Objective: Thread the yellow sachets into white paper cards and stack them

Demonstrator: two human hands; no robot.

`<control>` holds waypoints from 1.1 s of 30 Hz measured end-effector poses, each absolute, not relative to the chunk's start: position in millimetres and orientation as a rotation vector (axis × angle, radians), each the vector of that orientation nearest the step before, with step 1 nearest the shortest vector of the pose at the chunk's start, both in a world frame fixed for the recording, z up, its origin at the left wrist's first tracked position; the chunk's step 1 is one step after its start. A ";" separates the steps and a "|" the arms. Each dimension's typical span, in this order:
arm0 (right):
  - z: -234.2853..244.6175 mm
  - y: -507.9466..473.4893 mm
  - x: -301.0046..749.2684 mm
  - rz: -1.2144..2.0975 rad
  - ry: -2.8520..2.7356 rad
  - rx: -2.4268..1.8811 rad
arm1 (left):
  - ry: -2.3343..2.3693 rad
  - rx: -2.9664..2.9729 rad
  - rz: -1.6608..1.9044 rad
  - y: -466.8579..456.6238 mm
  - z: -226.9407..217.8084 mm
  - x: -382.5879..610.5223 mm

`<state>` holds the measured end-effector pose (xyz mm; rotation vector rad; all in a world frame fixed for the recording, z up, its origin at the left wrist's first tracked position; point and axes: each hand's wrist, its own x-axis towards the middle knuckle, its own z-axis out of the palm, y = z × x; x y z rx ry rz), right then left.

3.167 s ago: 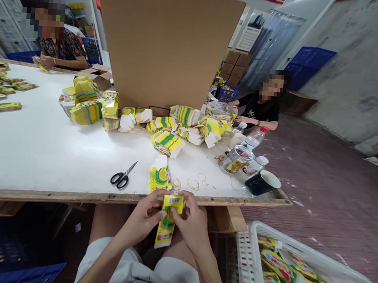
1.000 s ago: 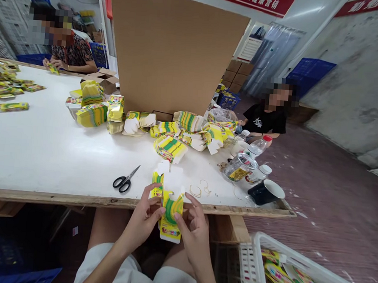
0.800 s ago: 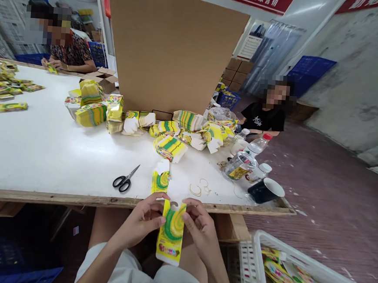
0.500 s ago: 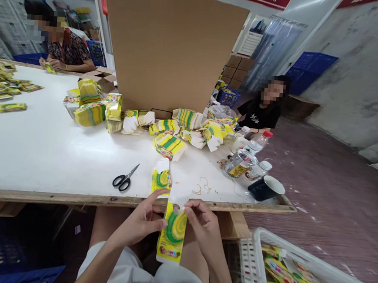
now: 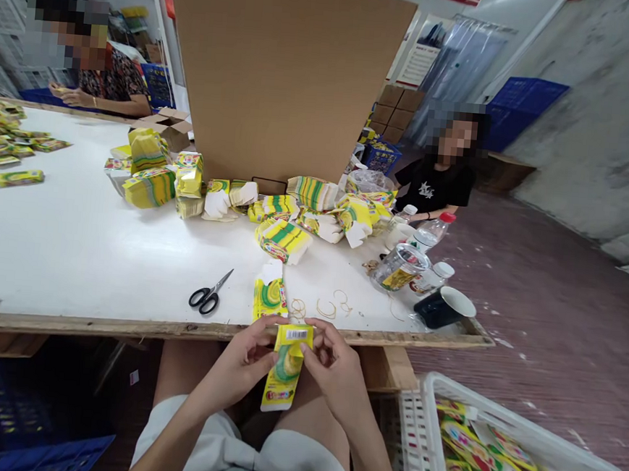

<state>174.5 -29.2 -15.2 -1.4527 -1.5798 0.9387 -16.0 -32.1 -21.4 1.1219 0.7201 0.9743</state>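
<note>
A small yellow and green paper carton (image 5: 285,367) is held over my lap, just below the table's wooden edge. My left hand (image 5: 242,364) pinches its left side and my right hand (image 5: 332,367) pinches its right side near the top. The top flap with a barcode is folded over. A small stack of flat cartons (image 5: 270,297) lies on the white table (image 5: 74,246) just beyond my hands.
Black scissors (image 5: 209,297) and loose rubber bands (image 5: 326,307) lie near the front edge. Bundles of flat cartons (image 5: 284,239) sit before a tall cardboard sheet (image 5: 278,73). A jar, bottles and a dark cup (image 5: 444,306) stand right. A white basket (image 5: 493,453) holds folded cartons. Two other people sit nearby.
The carton stood open and flat with its white top tab up; now its top flap is folded down, showing the barcode. Both hands stayed on it.
</note>
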 end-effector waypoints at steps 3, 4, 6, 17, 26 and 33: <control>-14.8 -30.1 169.6 0.941 -1.604 -1.442 | 0.690 1.071 0.973 -32.2 -20.0 -15.7; -15.1 -30.3 167.7 0.946 -1.599 -1.438 | 0.683 1.063 0.974 -32.2 -20.2 -15.2; -16.4 -30.4 163.5 0.943 -1.578 -1.447 | 0.682 1.064 0.981 -32.3 -21.3 -13.8; -19.7 -27.6 165.6 1.046 -1.432 -1.297 | 0.683 0.986 0.997 -28.9 -26.4 -14.9; 23.1 -80.4 268.3 0.173 -1.407 -1.846 | 1.125 1.457 1.114 -12.4 -47.3 -3.2; -7.6 -38.3 243.3 0.356 -1.518 -1.717 | 1.380 1.568 1.126 11.8 -83.9 -20.0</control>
